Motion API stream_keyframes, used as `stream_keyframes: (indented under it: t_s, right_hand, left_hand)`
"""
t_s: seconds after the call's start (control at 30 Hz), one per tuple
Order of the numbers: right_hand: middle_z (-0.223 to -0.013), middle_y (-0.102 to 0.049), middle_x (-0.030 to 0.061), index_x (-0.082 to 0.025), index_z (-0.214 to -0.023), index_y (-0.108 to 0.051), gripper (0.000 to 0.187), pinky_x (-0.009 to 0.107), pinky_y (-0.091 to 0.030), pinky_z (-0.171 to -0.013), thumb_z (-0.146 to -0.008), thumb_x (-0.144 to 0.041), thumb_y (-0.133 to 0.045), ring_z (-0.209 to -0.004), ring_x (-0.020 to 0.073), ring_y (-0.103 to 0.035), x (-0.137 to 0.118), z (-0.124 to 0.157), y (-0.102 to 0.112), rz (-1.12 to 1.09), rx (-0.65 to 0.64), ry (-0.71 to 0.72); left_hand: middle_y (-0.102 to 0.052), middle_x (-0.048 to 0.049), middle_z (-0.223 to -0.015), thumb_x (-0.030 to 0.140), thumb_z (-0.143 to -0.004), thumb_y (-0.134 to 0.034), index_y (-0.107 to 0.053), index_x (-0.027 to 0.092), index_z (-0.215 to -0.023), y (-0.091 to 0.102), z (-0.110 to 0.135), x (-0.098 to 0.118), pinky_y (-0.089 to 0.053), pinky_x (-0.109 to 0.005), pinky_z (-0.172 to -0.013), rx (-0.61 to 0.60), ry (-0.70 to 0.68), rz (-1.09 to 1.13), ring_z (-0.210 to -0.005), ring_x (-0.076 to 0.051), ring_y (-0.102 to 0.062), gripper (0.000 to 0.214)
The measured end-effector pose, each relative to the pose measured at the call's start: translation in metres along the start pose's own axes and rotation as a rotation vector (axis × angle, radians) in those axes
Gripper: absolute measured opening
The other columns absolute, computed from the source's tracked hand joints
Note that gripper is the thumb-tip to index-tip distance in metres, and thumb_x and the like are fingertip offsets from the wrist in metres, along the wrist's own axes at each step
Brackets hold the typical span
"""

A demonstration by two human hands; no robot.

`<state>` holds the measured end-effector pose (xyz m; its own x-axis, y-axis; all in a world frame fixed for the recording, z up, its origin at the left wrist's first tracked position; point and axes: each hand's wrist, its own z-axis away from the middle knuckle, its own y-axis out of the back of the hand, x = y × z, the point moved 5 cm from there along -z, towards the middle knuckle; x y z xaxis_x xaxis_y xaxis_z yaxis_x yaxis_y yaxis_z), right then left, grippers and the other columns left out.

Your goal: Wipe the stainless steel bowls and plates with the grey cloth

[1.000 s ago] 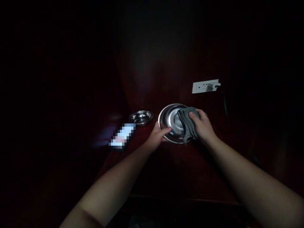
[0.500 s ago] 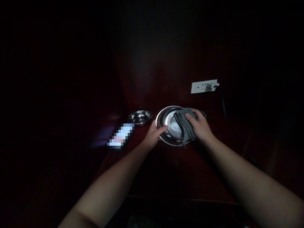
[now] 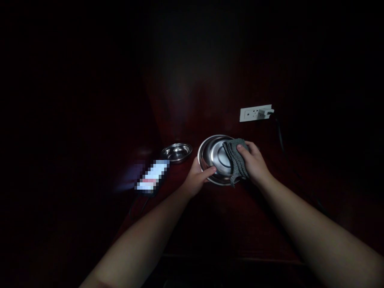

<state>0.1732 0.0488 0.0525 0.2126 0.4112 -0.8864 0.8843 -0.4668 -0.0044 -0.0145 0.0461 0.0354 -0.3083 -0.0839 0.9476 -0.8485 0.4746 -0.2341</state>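
Cloth (image 3: pixel 235 160) slightly rightward, beneath right grip (image 3: pixel 255 166)

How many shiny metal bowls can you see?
2. The big bowl is tilted up, with the left hand gripping its rim and the right hand pressing a grey cloth inside. The small bowl sits left of it, by the phone. The dark could hide more.

Two round steel dishes (image 3: pixel 214 162) (image 3: pixel 177 152), one grey woven cloth (image 3: pixel 237 162), one white wall socket (image 3: pixel 249 114), one white plug (image 3: pixel 265 112), one lit phone (image 3: pixel 151 177), two bare hands (image 3: pixel 196 178) (image 3: pixel 255 165)
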Motion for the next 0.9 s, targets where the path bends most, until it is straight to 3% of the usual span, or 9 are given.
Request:
stream_keyframes:
  t_s: [0.17, 0.5, 0.9]
  right_hand:
    - [-0.097, -0.060, 0.0041, -0.022, -0.100, -0.056, 0.041, 0.038, -0.041, -0.084, -0.071, -0.052, -0.057, -0.090, 0.0209, -0.056, 0.001, 0.000, -0.001, 0.060, -0.047, 0.048]
    - [-0.089, -0.063, 0.0025, -0.023, -0.095, -0.056, 0.039, 0.037, -0.044, -0.076, -0.070, -0.052, -0.058, -0.082, 0.0203, -0.058, 0.005, 0.003, -0.007, 0.052, -0.151, -0.029]
    - [-0.084, -0.063, 0.0012, -0.022, -0.086, -0.059, 0.033, 0.036, -0.044, -0.072, -0.069, -0.050, -0.059, -0.078, 0.0194, -0.058, 0.001, 0.006, -0.009, 0.034, -0.229, -0.037]
  left_hand:
    - [-0.055, -0.0080, -0.113, 0.028, -0.066, -0.068, -0.040, 0.021, -0.121, 0.008, -0.005, 0.004, -0.046, -0.034, -0.078, 0.042, -0.091, -0.039, -0.096, -0.022, -0.056, 0.062]
    - [-0.058, -0.0083, -0.110, 0.028, -0.068, -0.066, -0.050, 0.016, -0.111, 0.018, -0.011, 0.003, -0.041, -0.038, -0.089, 0.088, -0.101, -0.050, -0.102, -0.023, -0.054, 0.047]
    - [-0.064, -0.0075, -0.097, 0.029, -0.066, -0.067, -0.060, 0.016, -0.099, 0.016, -0.009, 0.010, -0.041, -0.037, -0.086, 0.033, -0.019, -0.058, -0.092, -0.022, -0.058, 0.037]
